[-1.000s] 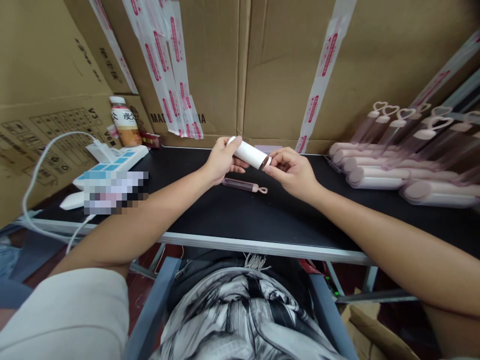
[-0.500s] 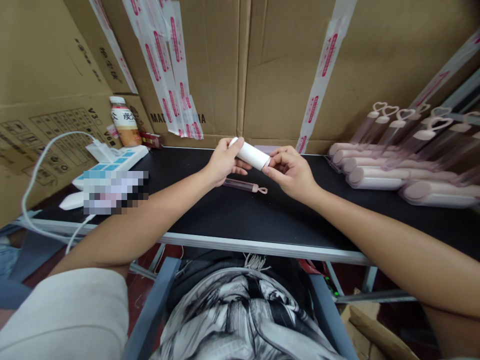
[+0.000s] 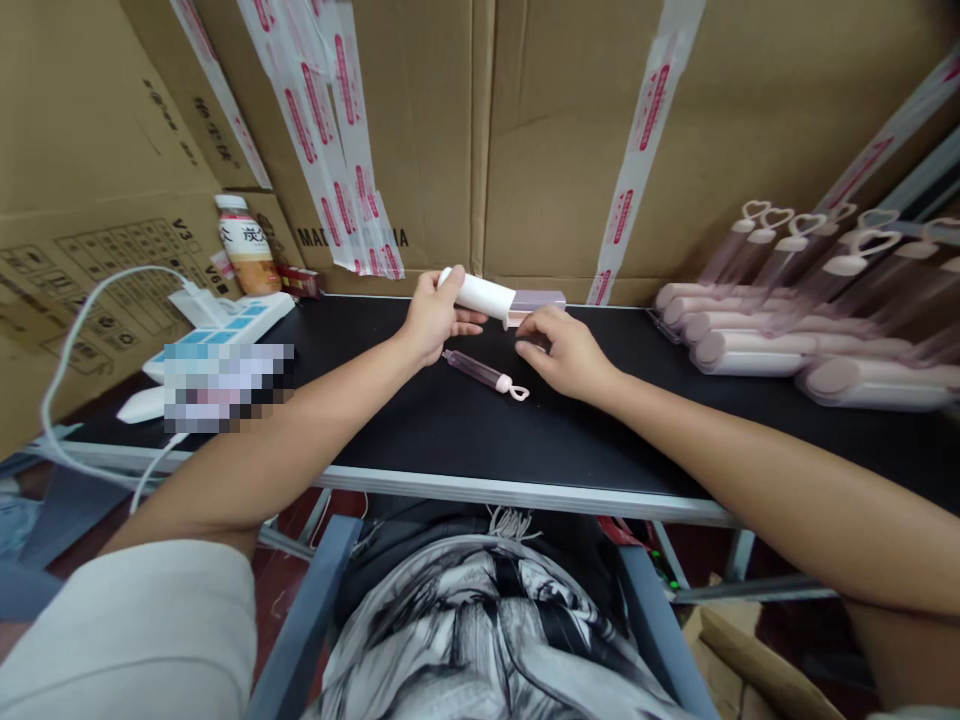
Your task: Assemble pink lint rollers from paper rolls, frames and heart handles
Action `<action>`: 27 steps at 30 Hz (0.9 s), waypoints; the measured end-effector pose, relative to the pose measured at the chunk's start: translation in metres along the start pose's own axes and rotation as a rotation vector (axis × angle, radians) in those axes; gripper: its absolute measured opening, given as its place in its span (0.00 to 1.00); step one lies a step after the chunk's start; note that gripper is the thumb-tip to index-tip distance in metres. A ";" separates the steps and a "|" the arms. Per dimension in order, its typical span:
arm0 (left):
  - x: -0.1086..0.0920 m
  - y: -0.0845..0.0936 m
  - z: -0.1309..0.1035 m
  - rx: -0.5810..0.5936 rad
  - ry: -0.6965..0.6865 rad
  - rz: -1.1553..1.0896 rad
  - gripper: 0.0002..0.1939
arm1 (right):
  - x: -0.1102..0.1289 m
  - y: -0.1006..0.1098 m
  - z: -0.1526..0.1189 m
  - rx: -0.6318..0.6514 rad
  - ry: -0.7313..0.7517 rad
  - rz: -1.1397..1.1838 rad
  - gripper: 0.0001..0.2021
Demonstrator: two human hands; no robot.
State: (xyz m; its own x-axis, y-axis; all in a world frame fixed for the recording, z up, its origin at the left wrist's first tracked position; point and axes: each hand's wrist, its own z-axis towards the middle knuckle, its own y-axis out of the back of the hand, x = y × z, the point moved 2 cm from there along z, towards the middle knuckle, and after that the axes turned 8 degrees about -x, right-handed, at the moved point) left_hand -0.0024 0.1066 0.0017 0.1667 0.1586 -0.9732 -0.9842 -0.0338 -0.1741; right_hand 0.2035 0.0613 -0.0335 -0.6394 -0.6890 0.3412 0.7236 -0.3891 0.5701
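Observation:
My left hand (image 3: 433,318) is closed around the left end of a white roll (image 3: 480,293) that looks like a lint roller's sticky roll, held tilted above the table. Just right of the roll, my right hand (image 3: 566,352) has curled fingers with a gap between thumb and forefinger; nothing shows in it. A clear purplish plastic cover (image 3: 541,299) with a pink edge lies behind the right hand, partly hidden by the roll and fingers. On the table below the hands is a translucent purple handle (image 3: 477,371) with a pink heart-shaped loop at its end.
Several pink-and-white lint rollers (image 3: 757,352) with upright heart-looped handles stand at the right. At the left are a power strip (image 3: 255,318), a drink bottle (image 3: 247,250) and a white cable (image 3: 64,360). Taped cardboard (image 3: 555,150) rises behind the black table (image 3: 450,430).
My right hand has come off the roll's right end and moved slightly down. The roll has shifted left in my left hand. The handle on the table has turned, its loop now nearer me.

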 end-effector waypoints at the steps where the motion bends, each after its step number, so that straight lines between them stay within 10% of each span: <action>1: 0.000 0.002 0.002 -0.005 -0.008 -0.003 0.15 | -0.001 0.002 0.000 0.048 0.026 -0.023 0.05; 10: -0.004 0.004 0.000 0.061 -0.002 0.018 0.17 | -0.035 0.021 0.002 0.390 -0.099 -0.179 0.12; 27: -0.003 0.002 -0.002 0.096 0.019 0.056 0.15 | -0.038 0.024 0.003 0.474 -0.223 -0.252 0.04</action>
State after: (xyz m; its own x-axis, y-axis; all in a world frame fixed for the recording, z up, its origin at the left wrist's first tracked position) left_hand -0.0048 0.1038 0.0036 0.1111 0.1406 -0.9838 -0.9931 0.0529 -0.1045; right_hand 0.2446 0.0800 -0.0303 -0.8536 -0.4446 0.2714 0.3792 -0.1731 0.9090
